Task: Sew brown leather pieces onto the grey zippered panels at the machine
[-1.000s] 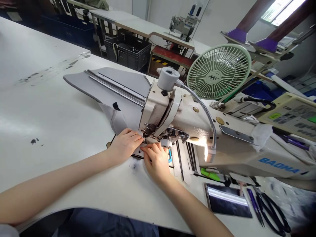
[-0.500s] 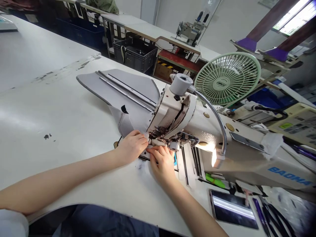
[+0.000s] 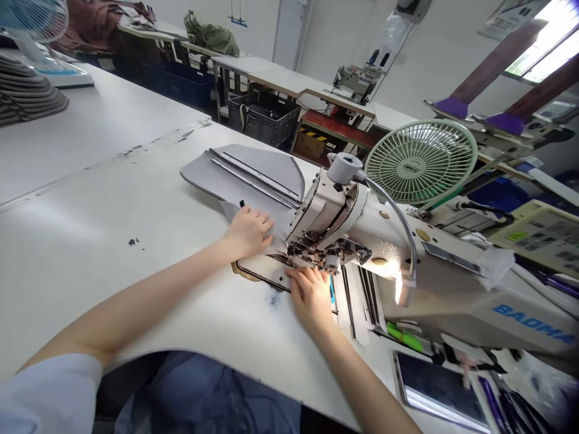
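A grey fabric panel (image 3: 256, 172) with dark edging and parallel strips lies left of the sewing machine head (image 3: 328, 208), its near part running in toward the needle area. My left hand (image 3: 250, 232) rests on the panel's near edge, fingers stretched out over the cloth and partly bunched against it. My right hand (image 3: 312, 298) is at the metal plate beneath the machine head, its fingers bent and close together. Whatever lies between those fingertips is hidden by the hand and the machine parts. A small black tab (image 3: 242, 204) shows on the panel just above my left hand.
A lit gooseneck lamp (image 3: 404, 288) hangs right of the needle area. Behind the machine stands a green fan (image 3: 420, 163). A phone (image 3: 438, 386), a green-handled tool (image 3: 404, 336) and dark-handled tools lie at the right. A stack of grey pieces (image 3: 27, 93) sits far left.
My left hand has moved away from the needle area, up and left onto the panel. My right hand stays beside the needle area. The camera view has shifted, showing more at the left.
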`<state>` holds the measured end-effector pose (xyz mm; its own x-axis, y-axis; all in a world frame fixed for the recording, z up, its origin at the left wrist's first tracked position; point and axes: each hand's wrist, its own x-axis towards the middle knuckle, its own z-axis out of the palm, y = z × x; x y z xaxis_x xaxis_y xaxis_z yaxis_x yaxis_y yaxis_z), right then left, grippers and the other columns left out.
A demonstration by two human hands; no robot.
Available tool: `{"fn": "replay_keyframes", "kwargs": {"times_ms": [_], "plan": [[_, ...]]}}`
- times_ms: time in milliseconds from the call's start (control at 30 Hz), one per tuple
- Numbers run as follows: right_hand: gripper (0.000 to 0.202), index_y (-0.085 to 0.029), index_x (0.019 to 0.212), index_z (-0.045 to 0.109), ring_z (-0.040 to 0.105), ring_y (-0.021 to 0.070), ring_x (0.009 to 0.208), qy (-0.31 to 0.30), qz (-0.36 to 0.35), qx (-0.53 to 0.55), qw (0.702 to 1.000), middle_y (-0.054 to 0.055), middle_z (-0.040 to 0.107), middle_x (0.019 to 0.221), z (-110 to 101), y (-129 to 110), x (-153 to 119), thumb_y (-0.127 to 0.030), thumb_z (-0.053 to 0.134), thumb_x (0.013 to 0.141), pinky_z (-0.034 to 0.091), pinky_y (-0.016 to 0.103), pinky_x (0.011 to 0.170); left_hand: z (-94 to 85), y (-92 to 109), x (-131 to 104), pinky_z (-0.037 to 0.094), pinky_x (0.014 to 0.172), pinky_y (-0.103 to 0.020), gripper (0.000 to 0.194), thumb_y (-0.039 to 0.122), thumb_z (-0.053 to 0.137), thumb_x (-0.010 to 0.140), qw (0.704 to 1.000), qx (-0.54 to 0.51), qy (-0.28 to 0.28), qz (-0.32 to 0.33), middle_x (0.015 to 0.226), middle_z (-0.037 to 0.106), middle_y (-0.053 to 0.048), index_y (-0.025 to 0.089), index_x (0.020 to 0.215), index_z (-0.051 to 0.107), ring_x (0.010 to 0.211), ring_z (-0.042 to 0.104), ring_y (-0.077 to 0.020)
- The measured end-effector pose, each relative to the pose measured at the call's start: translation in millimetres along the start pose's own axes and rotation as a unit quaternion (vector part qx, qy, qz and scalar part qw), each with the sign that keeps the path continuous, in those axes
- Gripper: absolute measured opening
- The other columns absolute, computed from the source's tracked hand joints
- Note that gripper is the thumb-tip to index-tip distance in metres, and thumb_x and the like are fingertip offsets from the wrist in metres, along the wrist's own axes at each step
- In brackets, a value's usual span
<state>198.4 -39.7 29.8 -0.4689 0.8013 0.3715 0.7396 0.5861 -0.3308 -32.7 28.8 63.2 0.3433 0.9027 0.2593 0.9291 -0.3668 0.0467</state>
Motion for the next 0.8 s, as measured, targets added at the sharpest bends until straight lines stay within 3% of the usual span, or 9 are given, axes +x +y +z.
{"fn": "replay_keyframes", "kwargs": {"times_ms": [167, 367, 433, 500, 567, 667, 800], "plan": [[0.026, -0.022, 0.103, 0.071, 0.059, 0.0225, 0.095, -0.006, 0.013, 0.015, 1.0, 0.007, 0.069, 0.097, -2.8, -3.0, -5.4, -0.018, 0.046, 0.095, 0.038, 0.04, 0.086, -14.1, 3.7, -34.0, 0.039, 0.085, -0.041, 0.042, 0.029, 0.031, 0.101, 1.0, 0.012, -0.026, 0.002, 0.128, 0.063, -0.016, 0.012, 0.128, 0.058, 0.107, 0.062, -0.0271], [0.027, -0.021, 0.105, 0.071, 0.06, 0.026, 0.099, -0.061, 0.108, 0.201, 0.972, 0.011, 0.067, 0.102, -4.4, -17.2, -9.6, -0.023, 0.046, 0.093, 0.047, 0.044, 0.09, -53.1, -0.5, -146.4, 0.042, 0.071, -0.033, 0.032, 0.03, 0.049, 0.093, 0.996, 0.002, -0.089, 0.016, 0.119, 0.069, -0.01, 0.019, 0.117, 0.067, 0.094, 0.066, -0.0233], [0.03, -0.02, 0.113, 0.067, 0.066, 0.0221, 0.086, -0.116, 0.14, 0.245, 0.952, 0.01, 0.068, 0.103, 1.9, -26.0, 0.5, -0.024, 0.044, 0.094, 0.054, 0.038, 0.075, -70.5, -9.8, -173.7, 0.043, 0.071, -0.032, 0.032, 0.038, 0.048, 0.095, 0.993, -0.031, -0.11, 0.034, 0.11, 0.072, -0.005, 0.023, 0.114, 0.068, 0.088, 0.066, -0.0204], [0.034, -0.02, 0.121, 0.062, 0.068, 0.0171, 0.07, -0.182, 0.164, 0.29, 0.925, 0.009, 0.07, 0.102, 9.7, -36.7, 16.7, -0.025, 0.04, 0.096, 0.053, 0.029, 0.055, -81.5, -24.7, -182.8, 0.043, 0.079, -0.033, 0.036, 0.044, 0.041, 0.097, 0.994, -0.048, -0.089, 0.045, 0.113, 0.071, -0.003, 0.027, 0.114, 0.068, 0.096, 0.065, -0.0205], [0.034, -0.018, 0.119, 0.061, 0.068, 0.0141, 0.063, -0.239, 0.169, 0.318, 0.902, 0.009, 0.071, 0.097, 16.1, -48.3, 34.6, -0.026, 0.037, 0.098, 0.048, 0.022, 0.044, -79.6, -42.4, -177.8, 0.041, 0.089, -0.037, 0.038, 0.046, 0.037, 0.099, 0.998, -0.035, -0.04, 0.038, 0.122, 0.066, -0.004, 0.029, 0.12, 0.064, 0.109, 0.06, -0.0235], [0.03, -0.017, 0.102, 0.065, 0.067, 0.0129, 0.062, -0.296, 0.164, 0.321, 0.884, 0.008, 0.071, 0.084, 19.5, -63.3, 54.1, -0.03, 0.038, 0.098, 0.047, 0.019, 0.044, -54.9, -64.2, -166.4, 0.04, 0.089, -0.04, 0.039, 0.045, 0.037, 0.099, 1.0, -0.021, 0.01, 0.015, 0.115, 0.064, -0.009, 0.024, 0.124, 0.06, 0.106, 0.057, -0.0253], [0.028, -0.018, 0.082, 0.059, 0.058, 0.013, 0.053, -0.298, 0.17, 0.247, 0.906, 0.002, 0.062, 0.064, 17.5, -75.9, 61.1, -0.039, 0.047, 0.095, 0.041, 0.021, 0.045, -24.3, -72.1, -167.5, 0.04, 0.082, -0.036, 0.033, 0.041, 0.04, 0.099, 0.997, -0.022, 0.056, 0.047, 0.1, 0.065, -0.009, 0.019, 0.111, 0.061, 0.093, 0.057, -0.0233]]}}
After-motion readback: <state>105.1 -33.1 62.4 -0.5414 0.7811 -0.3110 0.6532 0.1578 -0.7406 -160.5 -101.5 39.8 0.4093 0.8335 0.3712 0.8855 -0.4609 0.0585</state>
